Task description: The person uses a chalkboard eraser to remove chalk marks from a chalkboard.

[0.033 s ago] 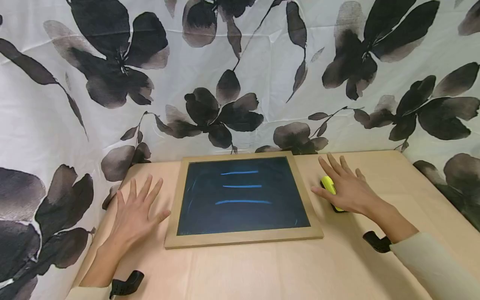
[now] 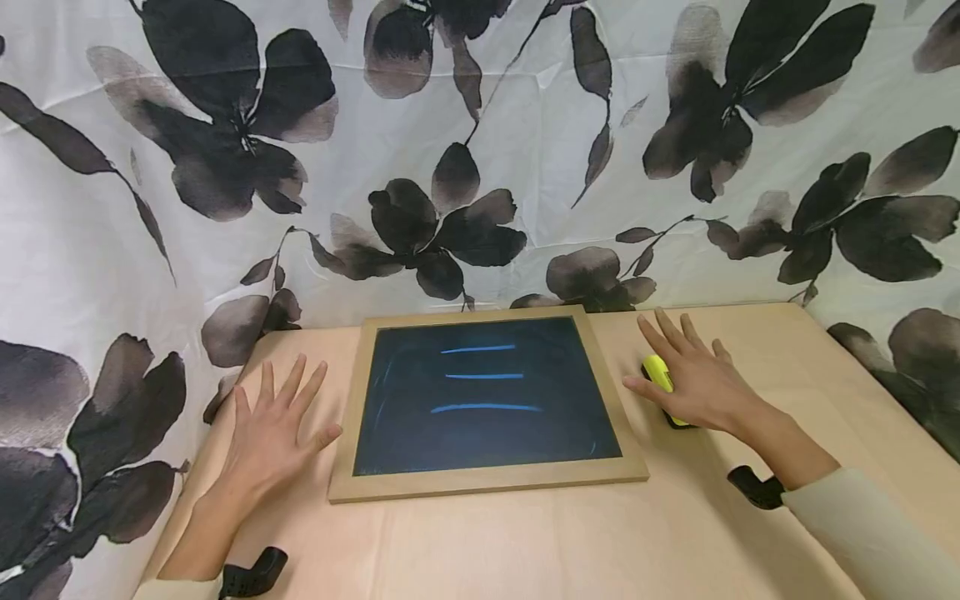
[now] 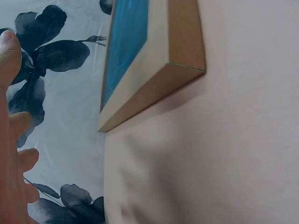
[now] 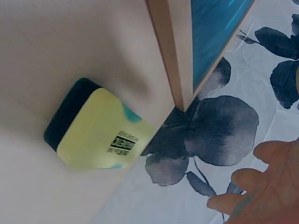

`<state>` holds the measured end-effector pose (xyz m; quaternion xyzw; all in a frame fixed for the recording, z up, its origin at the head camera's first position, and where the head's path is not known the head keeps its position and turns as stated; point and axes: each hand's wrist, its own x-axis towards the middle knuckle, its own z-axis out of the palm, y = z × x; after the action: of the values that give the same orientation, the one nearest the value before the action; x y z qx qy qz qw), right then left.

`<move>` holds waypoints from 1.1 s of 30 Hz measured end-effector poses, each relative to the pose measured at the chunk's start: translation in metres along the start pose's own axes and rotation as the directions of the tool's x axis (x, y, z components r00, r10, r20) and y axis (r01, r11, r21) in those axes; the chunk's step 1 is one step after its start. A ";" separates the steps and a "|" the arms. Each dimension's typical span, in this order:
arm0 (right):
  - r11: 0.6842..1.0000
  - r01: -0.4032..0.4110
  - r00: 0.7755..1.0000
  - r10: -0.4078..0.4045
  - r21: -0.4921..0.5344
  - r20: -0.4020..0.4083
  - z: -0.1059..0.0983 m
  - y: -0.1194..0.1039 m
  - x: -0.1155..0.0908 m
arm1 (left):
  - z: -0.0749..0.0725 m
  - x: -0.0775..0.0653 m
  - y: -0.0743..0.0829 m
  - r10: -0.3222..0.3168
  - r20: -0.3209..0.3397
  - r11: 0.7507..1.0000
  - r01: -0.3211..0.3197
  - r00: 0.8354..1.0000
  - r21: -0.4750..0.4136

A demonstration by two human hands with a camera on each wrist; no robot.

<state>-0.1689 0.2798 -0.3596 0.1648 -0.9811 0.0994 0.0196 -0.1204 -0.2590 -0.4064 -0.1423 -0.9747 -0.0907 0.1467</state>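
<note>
A small chalkboard in a pale wooden frame lies on the table, with three blue horizontal lines drawn on its dark surface. To its left my left hand is spread with straight fingers, holding nothing, its thumb tip near the frame's left side. My right hand is likewise spread, to the right of the board. Beneath that hand is a yellow eraser with a dark felt base, partly hidden in the head view. In the right wrist view the eraser sits on the table, apart from the fingers.
A white cloth with dark printed flowers hangs behind the table and along both sides. Black wrist devices show below the left sleeve and by the right sleeve. The board's back edge lies close to the cloth.
</note>
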 end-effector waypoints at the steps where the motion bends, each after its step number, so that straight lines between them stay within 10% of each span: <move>1: 1.000 0.000 1.000 0.000 0.004 0.001 0.001 0.000 0.000 | 0.000 -0.001 0.000 0.001 0.000 1.000 -0.001 1.000 0.003; 18: 0.999 -0.024 0.999 0.025 0.042 -0.027 0.007 0.008 -0.005 | 0.000 -0.002 -0.002 -0.017 0.000 0.999 0.017 1.000 -0.040; 33: 0.956 -0.162 0.974 0.195 0.243 -0.118 0.037 0.027 -0.016 | 0.024 0.001 0.004 -0.020 0.010 0.965 0.022 1.000 -0.261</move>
<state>-0.1632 0.3018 -0.4025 0.0690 -0.9698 0.2260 0.0601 -0.1263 -0.2494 -0.4279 -0.1503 -0.9562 -0.2193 0.1222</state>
